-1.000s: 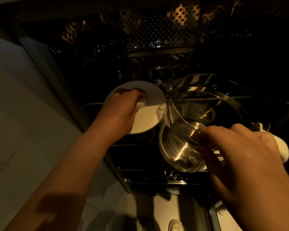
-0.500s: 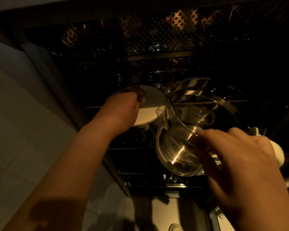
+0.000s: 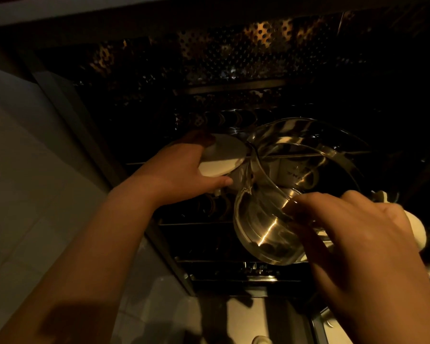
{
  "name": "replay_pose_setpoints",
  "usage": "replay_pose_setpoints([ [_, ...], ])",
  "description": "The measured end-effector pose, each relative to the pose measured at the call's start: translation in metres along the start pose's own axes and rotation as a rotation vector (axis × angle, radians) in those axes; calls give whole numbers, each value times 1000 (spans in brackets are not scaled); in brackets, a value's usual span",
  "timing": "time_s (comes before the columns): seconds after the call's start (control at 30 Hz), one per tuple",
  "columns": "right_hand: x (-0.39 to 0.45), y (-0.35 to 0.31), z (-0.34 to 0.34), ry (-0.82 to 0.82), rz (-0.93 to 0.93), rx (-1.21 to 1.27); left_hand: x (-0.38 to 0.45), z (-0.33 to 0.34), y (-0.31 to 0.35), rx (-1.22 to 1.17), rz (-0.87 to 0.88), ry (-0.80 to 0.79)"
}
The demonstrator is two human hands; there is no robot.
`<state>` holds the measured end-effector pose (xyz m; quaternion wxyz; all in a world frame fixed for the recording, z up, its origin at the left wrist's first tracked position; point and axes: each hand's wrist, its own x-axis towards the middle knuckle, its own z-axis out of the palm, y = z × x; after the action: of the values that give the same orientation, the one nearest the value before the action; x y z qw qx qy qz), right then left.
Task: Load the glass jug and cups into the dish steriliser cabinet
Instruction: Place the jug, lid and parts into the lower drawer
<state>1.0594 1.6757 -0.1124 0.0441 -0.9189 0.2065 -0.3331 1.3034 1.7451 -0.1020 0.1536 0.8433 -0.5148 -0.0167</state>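
Two bare hands reach into a dark steriliser cabinet (image 3: 233,78) with a perforated metal back wall and wire racks (image 3: 209,223).

Left hand (image 3: 184,172) — fingers curled round a white disc-shaped lid (image 3: 224,157), thumb stretched beneath it; lid held tilted over the rack's left-centre, its right edge touching or just beside the jug's spout — which of the two cannot be told.

Right hand (image 3: 358,244) — fingers bent onto the side of the glass jug (image 3: 278,194) near its base, gripping it; palm hides the near wall of the glass.

Glass jug — clear, tipped on its side with the mouth toward the cabinet's back wall and the base toward the viewer, held above the front part of the rack, right of centre. Pale handle (image 3: 241,227) juts from behind the right hand.

White cup (image 3: 293,175) — seen through the jug's wall, faint print on it; whether it stands on the rack cannot be told.

Pale tiled floor (image 3: 23,194) lies left of the cabinet's edge.
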Motion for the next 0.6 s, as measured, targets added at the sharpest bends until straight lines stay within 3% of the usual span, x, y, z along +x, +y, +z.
replay_pose_setpoints([
  [0.27, 1, -1, -1, -36, 16, -19, -18, 7, 6, 197, 55, 135],
  [0.6, 1, -2, -2, -46, 18, 3, -27, 8, 16, 168, 153, 278],
])
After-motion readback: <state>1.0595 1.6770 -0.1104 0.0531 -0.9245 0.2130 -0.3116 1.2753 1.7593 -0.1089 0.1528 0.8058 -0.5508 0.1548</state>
